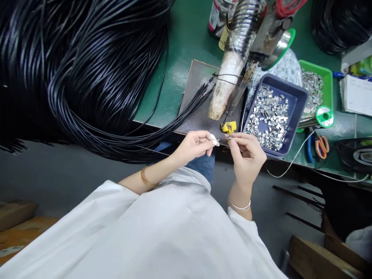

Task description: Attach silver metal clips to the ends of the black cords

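My left hand (196, 146) is closed in a pinch at the table's front edge, with a white covering (214, 139) on a fingertip. A tiny shiny piece seems to show at its tips, too small to name. Just to the right, my right hand (247, 155) also pinches, its thumb against the fingers. What it holds is too small to make out. A yellow piece (229, 126) with dark marks lies right behind the right fingertips. A blue bin (298, 99) of small metal connector shells (269, 116) stands beside the right hand.
Bundled black cables (110, 69) fill the left, some reaching onto a dark board (200, 71). A wrapped flexible duct (229, 77) hangs over it. At right are a solder spool (279, 50), a green tray (328, 83) and orange-and-blue-handled pliers (322, 146).
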Demonstrator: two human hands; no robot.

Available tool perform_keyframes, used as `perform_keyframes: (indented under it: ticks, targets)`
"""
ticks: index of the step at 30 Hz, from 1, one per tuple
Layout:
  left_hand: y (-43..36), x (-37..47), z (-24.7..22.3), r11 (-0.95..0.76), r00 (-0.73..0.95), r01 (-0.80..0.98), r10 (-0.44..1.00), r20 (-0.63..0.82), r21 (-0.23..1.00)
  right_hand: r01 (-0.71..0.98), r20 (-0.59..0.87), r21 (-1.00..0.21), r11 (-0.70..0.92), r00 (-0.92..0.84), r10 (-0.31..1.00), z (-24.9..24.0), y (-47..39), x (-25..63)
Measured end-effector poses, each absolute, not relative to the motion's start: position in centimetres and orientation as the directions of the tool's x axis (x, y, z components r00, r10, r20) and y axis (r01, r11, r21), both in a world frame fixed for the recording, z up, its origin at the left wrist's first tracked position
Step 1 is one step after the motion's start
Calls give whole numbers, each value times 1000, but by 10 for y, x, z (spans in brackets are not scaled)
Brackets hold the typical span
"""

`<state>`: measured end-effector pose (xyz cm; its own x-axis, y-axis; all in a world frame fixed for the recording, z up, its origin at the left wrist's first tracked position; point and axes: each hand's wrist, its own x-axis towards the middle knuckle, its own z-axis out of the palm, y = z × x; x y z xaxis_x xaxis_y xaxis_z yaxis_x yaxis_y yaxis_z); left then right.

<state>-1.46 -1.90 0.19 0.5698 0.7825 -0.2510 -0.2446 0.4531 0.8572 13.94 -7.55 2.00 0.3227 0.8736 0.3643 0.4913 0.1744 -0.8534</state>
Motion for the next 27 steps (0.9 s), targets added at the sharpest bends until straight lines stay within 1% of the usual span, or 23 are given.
perform_keyframes:
  ticks: [4, 10, 14, 16, 17, 19, 21, 23, 24, 27]
  targets:
    - [-14, -11, 6, 370, 542, -258, 820, -184, 893, 414, 284, -897, 154, 274, 919, 15, -72, 136]
    - [-12, -8, 9, 336, 521, -223, 835, -179, 915, 393, 268, -907, 151, 263, 927, 12, -67, 136]
    - [-13, -7, 8, 224, 482, -220, 871, -94, 949, 386, 262, -910, 150, 258, 930, 12, -66, 137]
    - [-14, -8, 7, 160, 484, -175, 873, -57, 972, 400, 271, -904, 149, 267, 925, 11, -66, 136]
    - [-15, -9, 6, 130, 491, -145, 870, -43, 981, 418, 288, -895, 157, 273, 918, 10, -67, 134]
    - [-16, -10, 4, 101, 514, -116, 858, -27, 988, 500, 379, -841, 207, 271, 885, 8, -69, 132]
    - [-17, -11, 3, 137, 526, -152, 850, -37, 979, 620, 503, -737, 269, 237, 831, 7, -70, 131]
    - [-17, -11, 3, 211, 528, -213, 846, -70, 954, 700, 579, -651, 294, 208, 788, 5, -71, 131]
    - [-16, -11, 4, 246, 529, -232, 844, -90, 941, 713, 589, -640, 285, 217, 779, 5, -71, 132]
    - [-12, -12, 6, 304, 539, -245, 832, -131, 921, 691, 581, -677, 253, 291, 760, 7, -71, 136]
